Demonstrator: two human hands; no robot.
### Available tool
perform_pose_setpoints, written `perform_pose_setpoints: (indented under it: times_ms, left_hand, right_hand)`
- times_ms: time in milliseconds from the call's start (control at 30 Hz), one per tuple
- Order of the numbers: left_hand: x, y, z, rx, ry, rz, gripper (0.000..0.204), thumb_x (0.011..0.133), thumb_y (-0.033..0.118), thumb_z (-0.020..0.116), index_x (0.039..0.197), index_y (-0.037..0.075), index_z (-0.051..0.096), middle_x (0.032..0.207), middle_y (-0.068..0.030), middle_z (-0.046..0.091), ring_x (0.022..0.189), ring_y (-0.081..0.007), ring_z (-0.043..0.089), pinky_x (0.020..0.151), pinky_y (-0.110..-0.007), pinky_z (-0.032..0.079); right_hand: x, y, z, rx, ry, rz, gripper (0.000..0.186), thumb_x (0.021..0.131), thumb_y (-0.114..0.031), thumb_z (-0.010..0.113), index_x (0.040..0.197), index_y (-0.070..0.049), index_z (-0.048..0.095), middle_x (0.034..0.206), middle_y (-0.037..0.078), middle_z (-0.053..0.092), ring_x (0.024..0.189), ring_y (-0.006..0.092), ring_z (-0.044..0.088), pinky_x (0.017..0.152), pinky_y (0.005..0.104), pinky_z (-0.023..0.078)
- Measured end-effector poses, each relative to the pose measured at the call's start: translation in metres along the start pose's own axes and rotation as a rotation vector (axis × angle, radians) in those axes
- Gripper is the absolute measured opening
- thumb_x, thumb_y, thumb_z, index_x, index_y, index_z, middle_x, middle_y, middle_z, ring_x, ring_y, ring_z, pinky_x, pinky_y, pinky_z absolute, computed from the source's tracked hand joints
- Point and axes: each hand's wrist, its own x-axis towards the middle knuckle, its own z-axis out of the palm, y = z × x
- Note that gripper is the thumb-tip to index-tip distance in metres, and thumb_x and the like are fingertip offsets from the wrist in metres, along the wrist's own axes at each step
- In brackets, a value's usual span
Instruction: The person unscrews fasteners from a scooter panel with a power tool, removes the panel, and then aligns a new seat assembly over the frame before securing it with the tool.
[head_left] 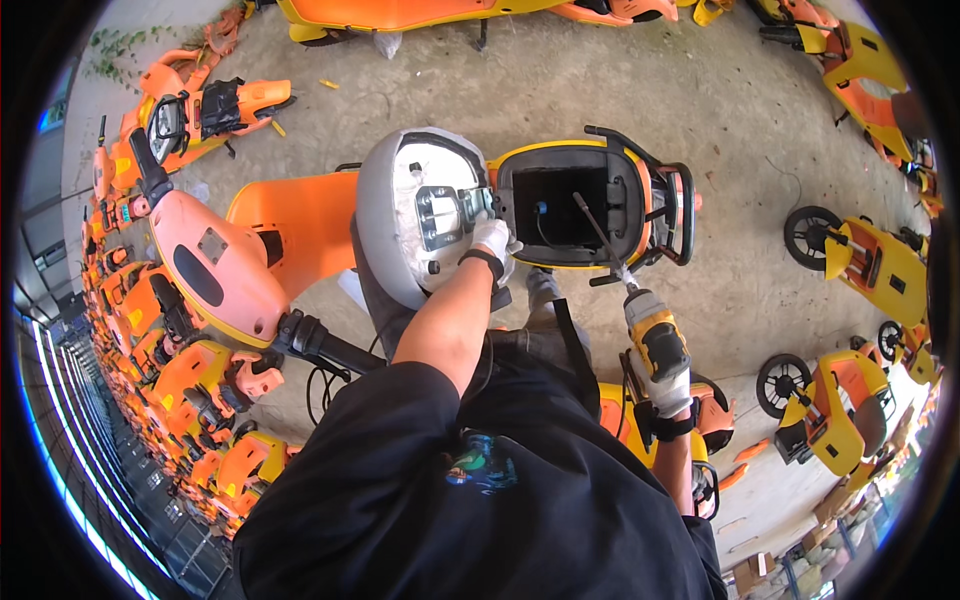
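An orange scooter (300, 215) stands crosswise before me with its seat (375, 225) tipped up, showing the pale underside and a metal bracket (440, 215). My left hand (490, 240), in a white glove, is closed at the hinge side of the seat, against the bracket; what its fingers pinch is hidden. In my gloved right hand (670, 392) is a yellow and grey cordless drill (657, 335). Its long thin bit (598, 227) points up and left, over the open storage box (515, 185) behind the seat. Inside the dark box a small blue spot shows.
The scooter's handlebar (325, 345) reaches close to my left side, and its black rear rack (685, 215) lies right of the box. More orange and yellow scooters, such as one at the right (840, 410), stand around on the concrete floor (720, 130).
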Motion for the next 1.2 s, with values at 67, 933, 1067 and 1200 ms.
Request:
perform_pose_setpoints:
  times_ms: [67, 933, 1067, 1200]
  left_hand:
    - [-0.001, 0.003, 0.001, -0.018, -0.003, -0.026, 0.028, 0.089, 0.006, 0.043, 0.113, 0.021, 0.041, 0.063, -0.0045, 0.047, 0.049, -0.0197, 0.049, 0.047, -0.044, 0.053]
    - [0.169, -0.042, -0.059, 1.389, 0.185, 0.152, 0.027, 0.087, 0.029, 0.060, 0.105, 0.012, 0.069, 0.102, -0.0013, 0.070, 0.096, -0.0140, 0.067, 0.073, -0.026, 0.052]
    - [0.158, -0.048, -0.069, 0.894, 0.135, 0.276, 0.025, 0.094, 0.012, 0.038, 0.082, 0.007, 0.060, 0.069, -0.0122, 0.063, 0.055, -0.0266, 0.063, 0.045, -0.036, 0.051]
    - [0.059, -0.015, -0.023, 0.459, 0.249, 0.212, 0.022, 0.093, 0.014, 0.039, 0.082, 0.007, 0.057, 0.067, -0.0113, 0.060, 0.053, -0.0260, 0.061, 0.045, -0.037, 0.051]
  right_hand:
    - [-0.004, 0.001, 0.003, 0.039, -0.013, 0.078, 0.018, 0.075, -0.007, 0.067, 0.092, -0.005, 0.064, 0.088, 0.009, 0.067, 0.081, 0.0277, 0.064, 0.072, 0.0325, 0.051]
    - [-0.007, -0.005, 0.010, 0.212, -0.006, 0.108, 0.019, 0.076, -0.001, 0.064, 0.095, -0.003, 0.062, 0.087, 0.007, 0.066, 0.080, 0.0226, 0.065, 0.071, 0.0289, 0.051]
    - [-0.006, 0.006, 0.006, 0.036, -0.017, -0.051, 0.020, 0.076, -0.001, 0.065, 0.095, -0.003, 0.062, 0.087, 0.007, 0.066, 0.079, 0.0227, 0.065, 0.072, 0.0290, 0.051]
    - [-0.010, 0.012, 0.014, 0.172, -0.006, 0.032, 0.023, 0.077, 0.002, 0.063, 0.100, -0.001, 0.060, 0.089, 0.005, 0.065, 0.080, 0.0180, 0.064, 0.072, 0.0271, 0.051]
